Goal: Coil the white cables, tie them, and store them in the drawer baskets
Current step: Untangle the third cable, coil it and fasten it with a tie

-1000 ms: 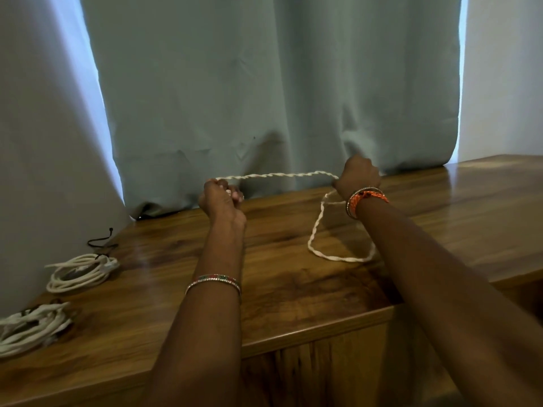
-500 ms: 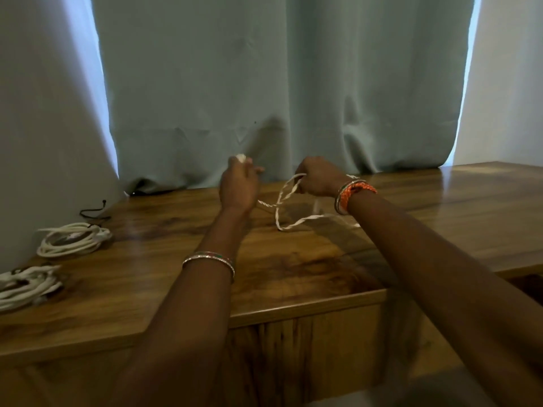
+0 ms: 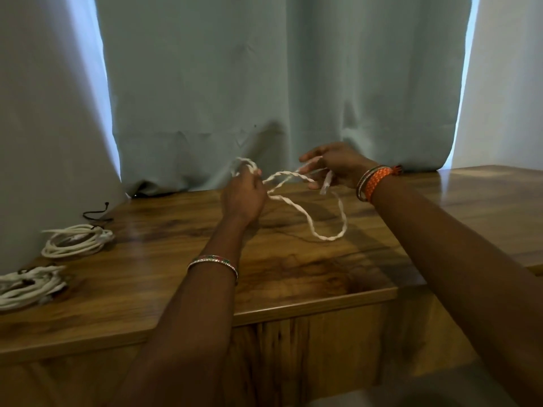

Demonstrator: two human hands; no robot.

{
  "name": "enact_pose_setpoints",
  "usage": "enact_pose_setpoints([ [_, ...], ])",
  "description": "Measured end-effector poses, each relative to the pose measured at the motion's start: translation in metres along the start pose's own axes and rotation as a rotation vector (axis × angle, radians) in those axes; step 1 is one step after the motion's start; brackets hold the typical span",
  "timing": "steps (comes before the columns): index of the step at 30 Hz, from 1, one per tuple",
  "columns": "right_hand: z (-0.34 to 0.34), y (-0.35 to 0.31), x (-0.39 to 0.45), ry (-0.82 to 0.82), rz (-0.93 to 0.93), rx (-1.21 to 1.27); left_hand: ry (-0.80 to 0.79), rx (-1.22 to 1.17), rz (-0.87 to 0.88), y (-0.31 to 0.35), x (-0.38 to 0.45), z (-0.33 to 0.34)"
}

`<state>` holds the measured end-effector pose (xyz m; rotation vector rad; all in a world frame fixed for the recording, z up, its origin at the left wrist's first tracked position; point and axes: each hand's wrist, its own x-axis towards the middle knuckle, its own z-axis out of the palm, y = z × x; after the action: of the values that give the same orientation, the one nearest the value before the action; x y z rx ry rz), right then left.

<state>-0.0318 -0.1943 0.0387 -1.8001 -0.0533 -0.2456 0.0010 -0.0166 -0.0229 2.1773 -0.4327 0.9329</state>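
A moment ago the two hands were close together; now they have pulled apart, and a longer loop of the white twisted cable (image 3: 311,227) hangs down between them.

Nearest to me is the front edge of the shiny brown wooden bench (image 3: 293,301). Far off on its left side lie two bundles of white cable that are already coiled, the near coil (image 3: 26,286) and the one behind it (image 3: 76,240), with a thin black cord (image 3: 97,214) just past them.

Above the middle of the bench, the left hand (image 3: 242,193) is closed tight around a few small loops of the cable. The right hand (image 3: 335,168) pinches the cable in its fingers, with a short end sticking out below. The low loop sags down close to the wood; I cannot tell if it touches. Behind it all hangs the pale blue-grey curtain (image 3: 264,83).

I think they are still coiling. Here is what could go wrong. The cable is twisty and springy, so the loops in the left hand could pop open if the hold gets loose. The hanging loop could cross over itself and make a knot. The loose end could slip out of the right hand, too.
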Motion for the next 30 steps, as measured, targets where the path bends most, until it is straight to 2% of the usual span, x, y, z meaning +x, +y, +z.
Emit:
enact_pose_setpoints([
  [3,-0.015,0.009,0.002,0.243,0.042,-0.068,0.147,-0.165,-0.263,-0.009,0.009,-0.009],
  [6,-0.036,0.020,0.003,0.287,0.193,0.299,0.209,-0.225,-0.456,-0.025,0.014,-0.018],
  [8,-0.044,0.026,0.000,0.387,0.198,0.576,0.185,-0.176,-0.524,-0.029,0.012,-0.020],
  [10,-0.044,0.033,-0.003,0.405,0.178,0.695,0.147,-0.116,-0.599,-0.028,0.010,-0.019],
  [13,-0.033,0.045,0.005,0.540,0.261,0.303,0.127,-0.060,-0.666,-0.022,0.010,-0.015],
  [15,-0.011,0.039,0.000,0.589,0.174,-0.052,0.129,-0.019,-0.651,-0.019,0.011,-0.011],
  [17,0.014,0.027,-0.005,0.465,-0.070,-0.268,0.115,0.000,-0.619,-0.017,0.011,-0.008],
  [19,0.039,0.021,-0.012,0.253,-0.236,-0.349,0.094,0.000,-0.596,-0.015,0.011,-0.006],
  [21,0.061,0.016,-0.015,0.028,-0.270,-0.364,0.083,-0.015,-0.587,-0.013,0.011,-0.006],
  [23,0.083,0.013,-0.015,-0.111,-0.266,-0.257,0.080,-0.019,-0.563,-0.013,0.012,-0.006],
  [26,0.106,0.013,-0.010,-0.125,-0.259,-0.119,0.102,0.003,-0.470,-0.012,0.009,-0.004],
  [28,0.116,0.014,-0.009,-0.077,-0.251,-0.098,0.162,0.024,-0.372,-0.009,0.005,-0.006],
  [30,0.120,0.015,-0.007,-0.008,-0.235,0.052,0.200,0.107,-0.267,-0.004,0.002,-0.010],
])
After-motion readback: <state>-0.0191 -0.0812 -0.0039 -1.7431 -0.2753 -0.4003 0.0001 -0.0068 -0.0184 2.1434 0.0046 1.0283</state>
